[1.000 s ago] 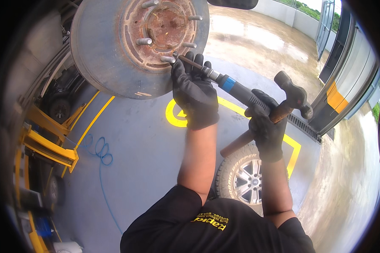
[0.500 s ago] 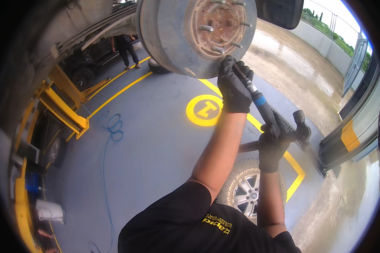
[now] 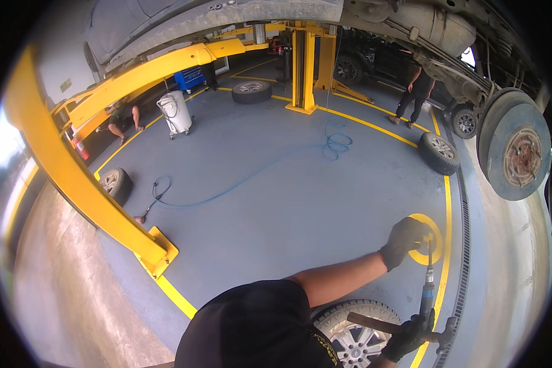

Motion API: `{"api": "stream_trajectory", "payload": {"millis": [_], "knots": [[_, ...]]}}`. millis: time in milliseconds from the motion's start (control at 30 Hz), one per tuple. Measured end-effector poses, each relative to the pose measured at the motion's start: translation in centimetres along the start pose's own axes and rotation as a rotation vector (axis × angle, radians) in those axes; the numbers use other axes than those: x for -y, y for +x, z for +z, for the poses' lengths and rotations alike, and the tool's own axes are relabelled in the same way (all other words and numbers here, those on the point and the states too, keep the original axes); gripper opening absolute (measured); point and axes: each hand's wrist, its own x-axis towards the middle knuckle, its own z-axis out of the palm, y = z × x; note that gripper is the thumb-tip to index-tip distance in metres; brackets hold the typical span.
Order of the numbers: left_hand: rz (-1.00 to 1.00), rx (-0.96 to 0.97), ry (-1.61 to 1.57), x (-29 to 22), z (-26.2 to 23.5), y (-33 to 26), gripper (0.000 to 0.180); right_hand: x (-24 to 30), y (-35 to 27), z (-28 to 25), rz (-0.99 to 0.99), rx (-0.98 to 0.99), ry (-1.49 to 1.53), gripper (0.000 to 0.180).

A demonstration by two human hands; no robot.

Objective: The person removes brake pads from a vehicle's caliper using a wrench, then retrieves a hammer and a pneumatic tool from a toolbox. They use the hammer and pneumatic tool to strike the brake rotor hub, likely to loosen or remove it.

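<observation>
My right hand, in a black glove, is closed around a long dark tool with a blue band and a thin metal shaft pointing up. The same hand also holds a hammer, whose brown handle lies crosswise and whose head shows at the right. My left hand, gloved too, is beside the tool's thin shaft; its fingers are blurred, and I cannot tell whether they touch it. A brake drum with a rusty, studded hub hangs from the raised vehicle at the upper right, apart from both hands.
A tyred wheel lies below my arms; others lie around the grey floor. A yellow lift post stands left. A blue hose crosses the floor near a white wheeled tank. One person stands behind; another crouches left.
My view has swung left, so the drum now sits at the far upper right. Both hands are lower and away from the drum. The right hand still holds the tool and hammer.
</observation>
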Motion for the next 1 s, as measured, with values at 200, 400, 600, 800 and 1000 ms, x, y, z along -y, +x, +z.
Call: {"api": "stream_trajectory", "payload": {"millis": [200,400,600,800,1000], "knots": [[0.098,-0.181,0.500,-11.7,-18.6,-8.6,0.019,1.6,-4.6,-2.9,0.148,0.292,0.057,0.028],[0.537,-0.555,0.784,-32.0,-26.0,-13.2,0.017,4.6,-3.7,-1.4,0.759,0.058,0.169,0.034],[1.022,-0.829,1.223,-53.0,-30.5,-12.7,0.016,-1.4,-5.3,3.9,0.864,0.150,0.250,0.036],[1.328,-1.242,1.962,-73.7,-37.8,-9.9,0.022,-4.4,-8.6,14.3,1.051,0.314,0.986,0.046],[0.770,-1.402,2.284,-79.6,-39.5,-9.0,0.036,-2.3,-14.0,26.4,0.234,0.476,0.420,0.048]]}}
